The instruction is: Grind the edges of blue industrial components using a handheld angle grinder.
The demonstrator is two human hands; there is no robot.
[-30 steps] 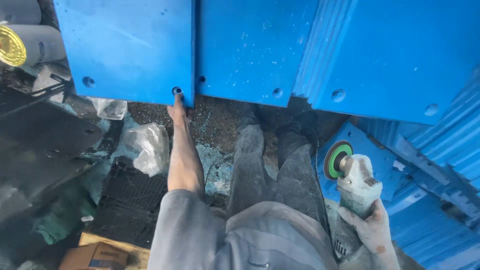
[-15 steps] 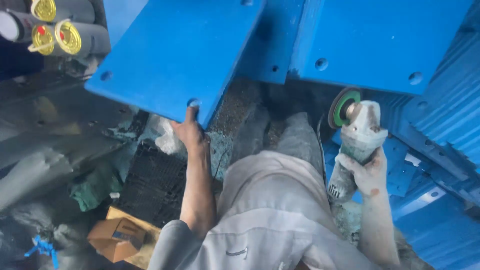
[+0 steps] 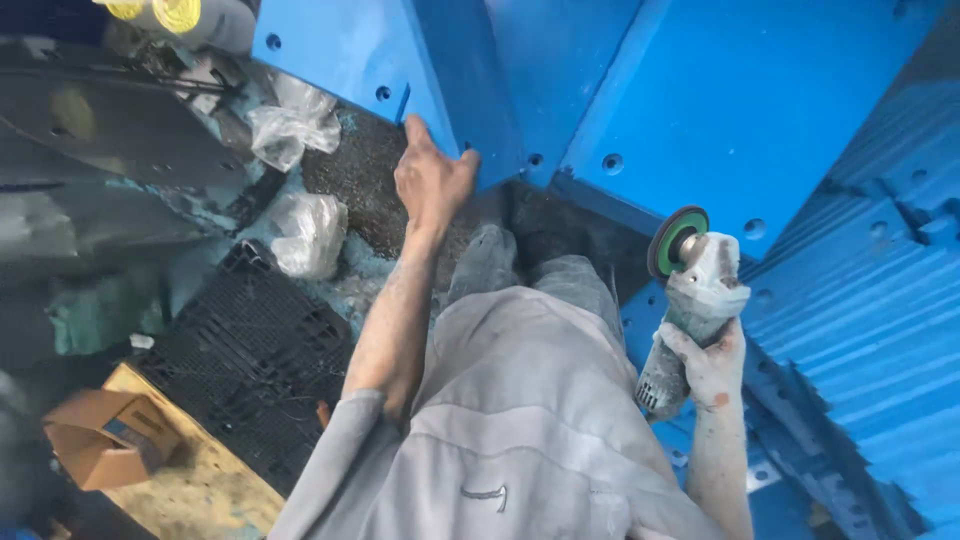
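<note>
Standing over it all, I take things from the far left: a small brown cardboard box (image 3: 108, 437), open-flapped with a dark label on one side, sits on a paint-speckled tan board (image 3: 200, 485). Beside it lies a black plastic crate (image 3: 255, 360), its top a ribbed grid. Above that, two crumpled clear plastic bags (image 3: 300, 230) rest on gritty, dust-coated ground, and at the top edge are grey cylinders with round yellow ends (image 3: 180, 12).

The left hand (image 3: 432, 180) reaches forward, arm bare and dusty, fingers hooked over the lower corner of a flat blue-painted metal plate (image 3: 340, 50), thumb against its edge; it is gripping that plate. The plate is smooth and glossy, with small round bolt holes along its border. It stands tilted just ahead of the person's knees, next to a larger blue panel (image 3: 740, 90) of the same finish and hole pattern.

Grey, dust-caked trousers (image 3: 520, 400) fill the middle.

On the right, the right hand (image 3: 712, 362) is clenched around the body of an angle grinder (image 3: 695, 300), a grubby whitish tool whose disc is green with a dark rim and faces up and left, clear of the panel. Further right runs blue corrugated sheet metal (image 3: 860, 330), ridged in parallel lines.
</note>
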